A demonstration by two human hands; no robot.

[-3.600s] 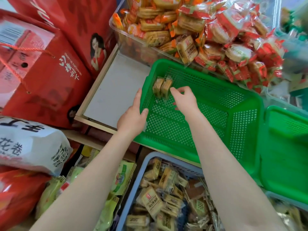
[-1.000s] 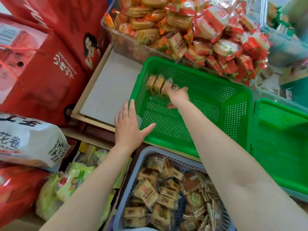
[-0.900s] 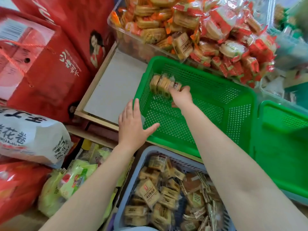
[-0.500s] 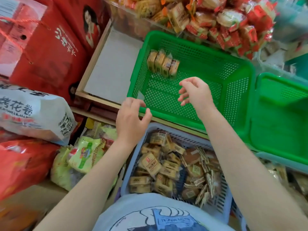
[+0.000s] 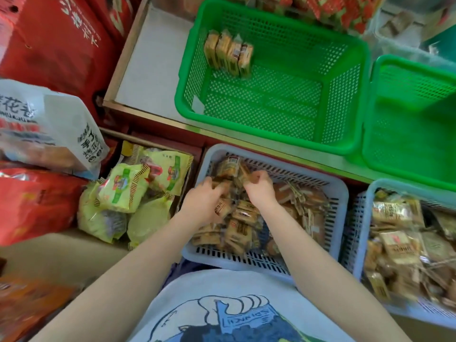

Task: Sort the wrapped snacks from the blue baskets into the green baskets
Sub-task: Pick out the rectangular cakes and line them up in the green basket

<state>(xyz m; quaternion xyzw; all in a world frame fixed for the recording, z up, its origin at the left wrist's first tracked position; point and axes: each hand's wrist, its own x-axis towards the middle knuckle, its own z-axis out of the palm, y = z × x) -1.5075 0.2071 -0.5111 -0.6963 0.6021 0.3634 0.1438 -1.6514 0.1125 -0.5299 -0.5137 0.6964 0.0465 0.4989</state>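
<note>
A blue basket (image 5: 338, 191) in front of me is full of tan wrapped snacks (image 5: 240, 227). Both hands are down in its far left part. My left hand (image 5: 203, 199) is curled around wrapped snacks, and my right hand (image 5: 260, 185) pinches snacks beside it; one upright pack (image 5: 228, 166) stands just beyond the fingers. On the shelf above sits a green basket (image 5: 345, 144) with a short row of wrapped snacks (image 5: 228, 54) standing on edge in its far left corner. A second green basket (image 5: 409, 134) stands to its right, and a second blue basket (image 5: 357, 218) of snacks sits at lower right.
Red gift boxes (image 5: 56, 43) and a white bag (image 5: 44, 127) crowd the left. Yellow-green packets (image 5: 128, 193) lie left of the blue basket. Red-wrapped snacks (image 5: 340, 11) pile behind the green baskets. A pale shelf board (image 5: 150, 70) lies left of the green basket.
Both hands have come back from the green basket and dropped into the blue basket, closing on snacks. The row in the green basket has grown since the earliest frame. My view has tilted down.
</note>
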